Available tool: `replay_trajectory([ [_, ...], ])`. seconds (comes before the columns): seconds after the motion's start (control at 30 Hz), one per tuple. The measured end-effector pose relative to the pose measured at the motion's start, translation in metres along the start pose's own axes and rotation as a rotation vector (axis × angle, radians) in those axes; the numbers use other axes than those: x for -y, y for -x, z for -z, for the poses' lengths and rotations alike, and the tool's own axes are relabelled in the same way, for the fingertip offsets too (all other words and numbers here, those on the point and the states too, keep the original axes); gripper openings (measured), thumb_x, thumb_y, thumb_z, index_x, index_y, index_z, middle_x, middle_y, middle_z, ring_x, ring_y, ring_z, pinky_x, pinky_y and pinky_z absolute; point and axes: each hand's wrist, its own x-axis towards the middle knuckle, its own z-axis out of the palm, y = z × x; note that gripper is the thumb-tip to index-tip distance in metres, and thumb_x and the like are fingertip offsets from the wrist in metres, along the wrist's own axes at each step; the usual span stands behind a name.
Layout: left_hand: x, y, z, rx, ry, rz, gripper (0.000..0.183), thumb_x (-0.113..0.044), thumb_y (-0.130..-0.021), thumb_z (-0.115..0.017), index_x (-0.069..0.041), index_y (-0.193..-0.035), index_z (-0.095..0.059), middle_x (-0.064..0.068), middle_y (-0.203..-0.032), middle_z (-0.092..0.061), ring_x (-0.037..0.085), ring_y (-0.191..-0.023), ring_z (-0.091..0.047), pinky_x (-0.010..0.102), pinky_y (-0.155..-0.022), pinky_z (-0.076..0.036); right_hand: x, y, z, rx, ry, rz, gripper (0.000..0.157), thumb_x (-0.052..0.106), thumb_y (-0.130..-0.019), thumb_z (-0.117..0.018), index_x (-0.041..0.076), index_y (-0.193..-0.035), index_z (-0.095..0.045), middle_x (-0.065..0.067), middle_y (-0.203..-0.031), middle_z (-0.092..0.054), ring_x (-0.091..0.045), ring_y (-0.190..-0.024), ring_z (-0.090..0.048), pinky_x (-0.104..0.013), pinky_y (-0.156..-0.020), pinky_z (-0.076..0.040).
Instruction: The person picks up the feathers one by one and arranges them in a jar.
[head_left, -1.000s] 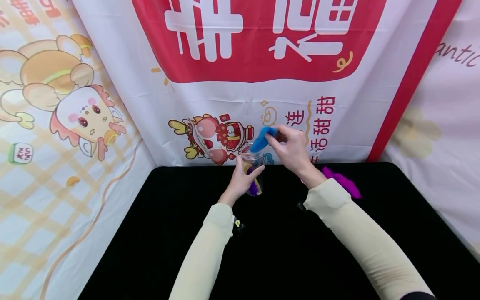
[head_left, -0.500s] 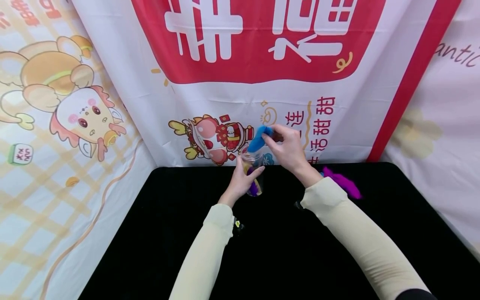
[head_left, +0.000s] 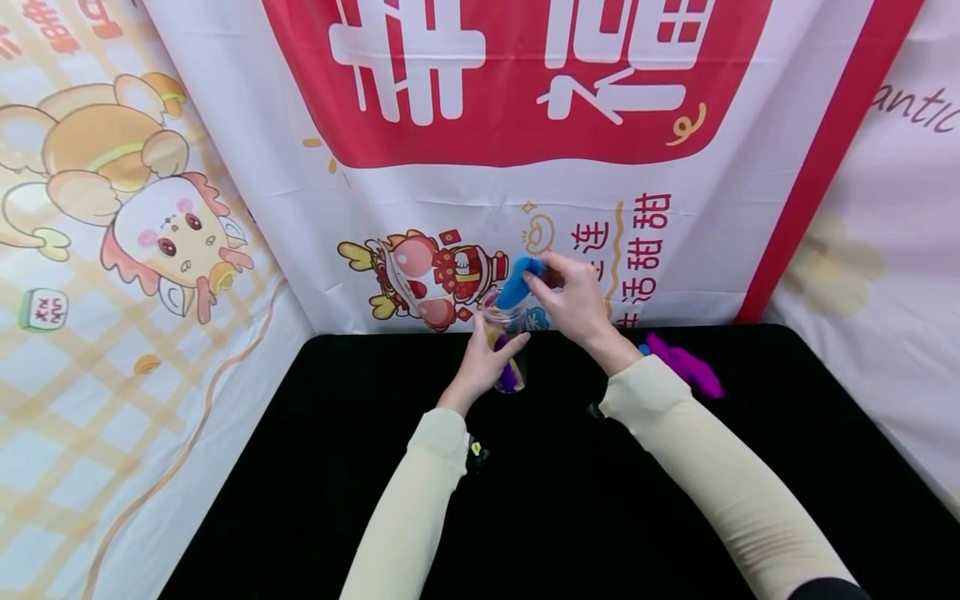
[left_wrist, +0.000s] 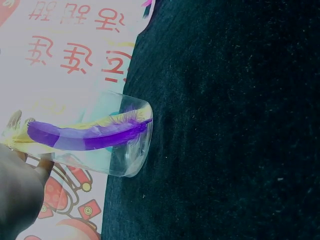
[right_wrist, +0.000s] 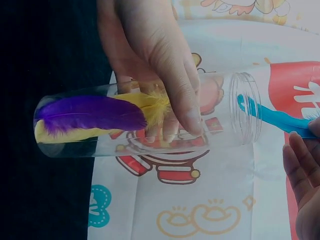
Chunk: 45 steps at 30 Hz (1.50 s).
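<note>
My left hand [head_left: 482, 360] grips a clear, screw-necked jar [right_wrist: 212, 142] around its side, thumb across the front. Inside lie a purple feather [right_wrist: 90, 114] and a yellow feather [right_wrist: 72, 134], both plain in the left wrist view too. Between thumb and fingers, my right hand [head_left: 581, 310] pinches a blue feather [head_left: 513, 288] just above the jar's mouth. In the right wrist view the lower tip of this feather shows within the threaded neck. The blue feather's upper end is hidden by my fingers.
Magenta feathers [head_left: 686, 367] lie on the black table [head_left: 540, 500] to the right, with a small blue bit [head_left: 643, 349] beside them, partly behind my right forearm. A printed cloth backdrop [head_left: 420, 192] hangs close behind the jar; more cloth flanks the table.
My right hand has moved slightly left and down, bringing the blue feather from above the rim into the jar's mouth. The left hand and jar have stayed in place.
</note>
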Motion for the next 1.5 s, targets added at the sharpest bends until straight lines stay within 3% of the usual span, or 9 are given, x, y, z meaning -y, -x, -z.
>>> replay_trajectory([
  [0.17,0.001,0.0,-0.001,-0.004,-0.003,-0.004,0.074,-0.051,-0.092,-0.074,-0.023,-0.144,-0.029,0.01,-0.147,-0.047,0.028,-0.135,-0.05,0.056,-0.116,-0.035,-0.002,0.001,-0.001,0.009,0.001,-0.017,0.014,0.012,-0.097,-0.072,0.004,-0.109,-0.075,-0.009,-0.099,-0.076,-0.019,-0.082,-0.072,-0.037,-0.075,-0.06],
  [0.4,0.002,0.0,-0.002,-0.007,-0.02,-0.016,0.071,-0.048,-0.093,-0.074,-0.022,-0.143,-0.03,0.009,-0.147,-0.048,0.026,-0.135,-0.05,0.049,-0.115,-0.038,-0.003,0.0,-0.003,0.012,0.021,0.004,0.014,0.01,-0.096,-0.072,0.003,-0.108,-0.075,-0.009,-0.094,-0.076,-0.019,-0.078,-0.071,-0.032,-0.072,-0.06],
  [0.87,-0.001,0.0,-0.001,0.002,-0.003,-0.044,0.068,-0.041,-0.096,-0.073,-0.02,-0.144,-0.029,0.009,-0.145,-0.049,0.028,-0.135,-0.05,0.052,-0.116,-0.036,-0.003,-0.002,-0.007,0.048,0.055,-0.024,0.014,0.011,-0.096,-0.073,0.003,-0.107,-0.075,-0.01,-0.093,-0.075,-0.02,-0.077,-0.07,-0.037,-0.071,-0.059],
  [1.13,-0.001,0.0,-0.001,-0.011,-0.023,-0.021,0.063,-0.032,-0.098,-0.072,-0.021,-0.143,-0.03,0.01,-0.145,-0.049,0.028,-0.133,-0.051,0.05,-0.115,-0.038,-0.006,-0.001,-0.01,0.083,0.077,-0.047,0.013,0.01,-0.096,-0.072,0.003,-0.107,-0.075,-0.011,-0.095,-0.076,-0.021,-0.077,-0.071,-0.036,-0.07,-0.06],
  [1.37,0.0,0.0,-0.001,-0.006,-0.004,-0.026,0.061,-0.032,-0.098,-0.072,-0.019,-0.141,-0.03,0.013,-0.144,-0.048,0.039,-0.136,-0.049,0.058,-0.115,-0.035,-0.006,-0.002,-0.012,0.099,0.073,-0.057,0.013,0.008,-0.095,-0.073,0.002,-0.107,-0.075,-0.012,-0.095,-0.076,-0.02,-0.078,-0.071,-0.037,-0.071,-0.06],
  [1.5,0.0,-0.001,-0.001,-0.006,-0.01,-0.031,0.063,-0.033,-0.097,-0.073,-0.02,-0.141,-0.03,0.012,-0.145,-0.048,0.04,-0.137,-0.048,0.056,-0.115,-0.036,-0.007,-0.001,-0.013,0.107,0.081,-0.052,0.014,0.008,-0.095,-0.073,0.002,-0.107,-0.075,-0.012,-0.096,-0.076,-0.02,-0.078,-0.071,-0.037,-0.071,-0.06],
])
